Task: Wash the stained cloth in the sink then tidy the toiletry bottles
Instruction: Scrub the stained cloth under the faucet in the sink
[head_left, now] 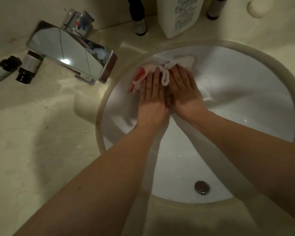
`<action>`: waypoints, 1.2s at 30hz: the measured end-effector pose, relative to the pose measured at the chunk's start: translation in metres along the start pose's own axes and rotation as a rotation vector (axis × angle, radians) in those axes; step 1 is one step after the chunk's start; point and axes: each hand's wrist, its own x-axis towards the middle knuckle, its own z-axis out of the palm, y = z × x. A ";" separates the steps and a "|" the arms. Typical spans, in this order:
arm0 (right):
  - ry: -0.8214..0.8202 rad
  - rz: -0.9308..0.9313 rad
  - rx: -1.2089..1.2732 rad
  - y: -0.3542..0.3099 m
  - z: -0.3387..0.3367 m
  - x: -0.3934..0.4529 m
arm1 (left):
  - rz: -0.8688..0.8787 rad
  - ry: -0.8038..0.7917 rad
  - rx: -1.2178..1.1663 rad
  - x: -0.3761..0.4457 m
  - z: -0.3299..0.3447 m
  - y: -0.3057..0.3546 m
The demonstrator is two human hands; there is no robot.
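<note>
Both hands (169, 96) flat on cloth (163, 69) — grip wide | far sink (279, 79) wall

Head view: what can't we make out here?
- Cloth: the near part lies under the left hand and right hand; the stain's full extent is hidden.
- Each hand's grip: only the backs show.
- White bottle and two dark upright bottles: tops cut off by the upper edge.
- All bottle labels: too blurred to read.
- Whether the tap runs: no stream visible, dim light.
</note>
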 end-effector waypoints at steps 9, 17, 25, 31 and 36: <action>0.002 -0.118 0.001 -0.053 0.005 0.007 | -0.232 -0.111 0.069 -0.036 0.002 -0.016; 0.066 0.224 0.519 -0.049 -0.027 0.023 | -0.333 0.128 -0.174 -0.031 -0.022 -0.011; 0.045 0.543 0.901 -0.044 -0.037 0.050 | -1.072 0.415 -0.986 0.015 -0.032 0.005; 0.034 0.587 0.900 -0.033 -0.038 0.053 | -1.470 0.406 -1.491 0.033 -0.032 0.012; 0.134 0.691 0.979 -0.004 -0.046 0.044 | -1.313 0.181 -1.613 0.050 -0.049 0.026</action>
